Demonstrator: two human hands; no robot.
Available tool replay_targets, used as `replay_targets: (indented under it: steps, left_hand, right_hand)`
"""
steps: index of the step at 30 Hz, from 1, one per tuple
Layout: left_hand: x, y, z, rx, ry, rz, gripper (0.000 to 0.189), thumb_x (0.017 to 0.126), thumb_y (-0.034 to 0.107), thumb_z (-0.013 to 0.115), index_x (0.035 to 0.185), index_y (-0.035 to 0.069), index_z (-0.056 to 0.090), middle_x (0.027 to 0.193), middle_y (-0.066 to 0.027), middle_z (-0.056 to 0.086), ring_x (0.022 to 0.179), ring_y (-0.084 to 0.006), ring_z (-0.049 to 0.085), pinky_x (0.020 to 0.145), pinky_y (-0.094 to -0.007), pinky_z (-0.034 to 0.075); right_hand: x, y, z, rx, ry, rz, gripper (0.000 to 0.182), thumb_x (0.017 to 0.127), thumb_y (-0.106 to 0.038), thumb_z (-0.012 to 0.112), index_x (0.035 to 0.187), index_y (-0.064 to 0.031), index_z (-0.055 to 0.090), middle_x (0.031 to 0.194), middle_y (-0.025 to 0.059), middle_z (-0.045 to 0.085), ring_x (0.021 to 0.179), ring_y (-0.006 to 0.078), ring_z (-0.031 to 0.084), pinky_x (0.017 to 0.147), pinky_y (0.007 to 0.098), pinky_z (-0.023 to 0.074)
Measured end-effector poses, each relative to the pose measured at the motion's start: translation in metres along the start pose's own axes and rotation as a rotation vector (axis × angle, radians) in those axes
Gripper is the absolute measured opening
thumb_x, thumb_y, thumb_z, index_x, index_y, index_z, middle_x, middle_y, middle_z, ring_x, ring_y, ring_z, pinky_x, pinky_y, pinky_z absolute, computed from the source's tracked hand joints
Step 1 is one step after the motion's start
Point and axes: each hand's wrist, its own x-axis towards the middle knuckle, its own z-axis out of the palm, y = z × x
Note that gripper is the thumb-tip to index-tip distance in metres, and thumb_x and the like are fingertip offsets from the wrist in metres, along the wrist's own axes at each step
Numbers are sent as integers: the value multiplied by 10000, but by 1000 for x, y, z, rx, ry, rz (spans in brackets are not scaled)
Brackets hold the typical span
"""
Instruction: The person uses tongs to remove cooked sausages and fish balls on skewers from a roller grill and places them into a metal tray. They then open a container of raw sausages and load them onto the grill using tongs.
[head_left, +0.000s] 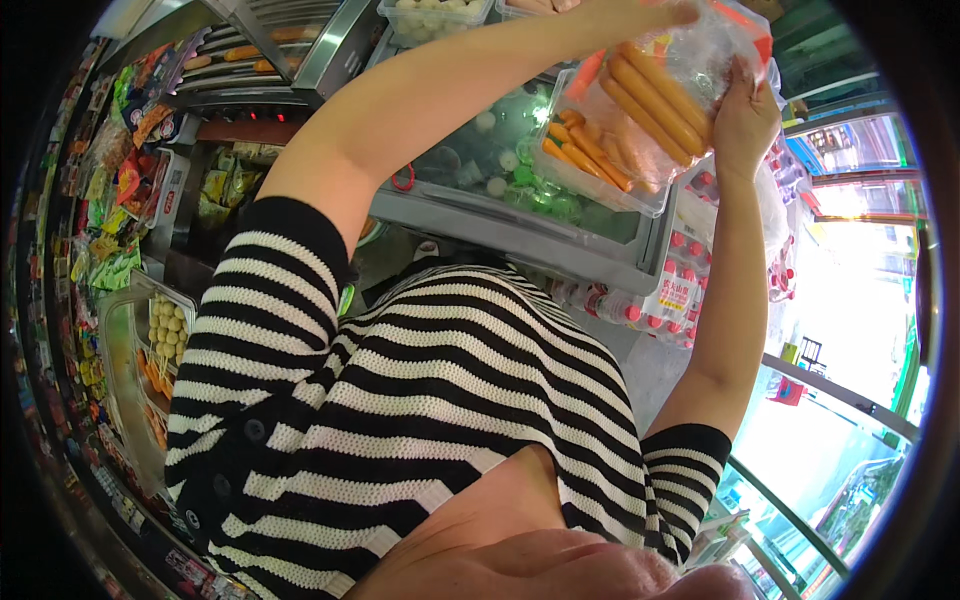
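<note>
My right hand (744, 124) grips the side of a clear plastic bag (712, 71) with orange-red printing. Several long sausages (656, 101) lie side by side in the bag, tilted over a clear plastic tub (651, 202). Smaller orange sausages (589, 154) are in the tub, which rests on the glass-topped chest freezer (517, 214). At the top edge of the picture, my left hand (667, 16) is blurred and partly cut off. It lies against the upper part of the bag, and its grip is not clear.
A sausage roller grill (247, 56) stands at the left. Tubs of pale balls (435, 19) sit at the back. Shrink-wrapped drink bottles (675, 289) stand right of the freezer. Packaged snacks (112, 247) and a tray of skewers (142, 300) are at far left.
</note>
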Motion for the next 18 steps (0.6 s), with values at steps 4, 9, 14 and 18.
replay_targets:
  steps: [4, 9, 14, 18]
  left_hand:
    - [-41, -19, 10, -102, 24, -54, 610, 837, 565, 612, 1106, 18, 613, 996, -62, 630, 904, -115, 579, 743, -272, 473]
    - [-37, -21, 27, 207, 96, -1, 432, 880, 466, 595, 963, 53, 691, 755, -26, 649, 622, -117, 590, 615, -268, 487]
    - [-23, -20, 31, 277, 178, 76, 265, 886, 370, 564, 906, 164, 729, 707, -9, 656, 599, -167, 633, 622, -314, 497]
    - [-9, -23, 21, 447, 136, 88, 428, 898, 456, 537, 1196, 150, 553, 838, -92, 677, 697, -238, 656, 639, -362, 508]
  right_hand:
    - [6, 8, 8, -93, 68, -235, 223, 902, -233, 565, 928, -35, 663, 622, 116, 617, 538, 191, 590, 561, 333, 469]
    - [5, 20, 9, -75, -4, -110, 201, 895, -221, 568, 906, -40, 655, 611, 98, 616, 529, 182, 595, 550, 319, 468]
    - [15, 13, 3, 80, 2, -105, 192, 907, -213, 595, 919, -30, 651, 608, 51, 598, 522, 105, 533, 515, 268, 438]
    - [14, 4, -5, 228, 7, -149, 193, 916, -196, 597, 918, -15, 663, 630, 8, 600, 554, 62, 514, 497, 238, 408]
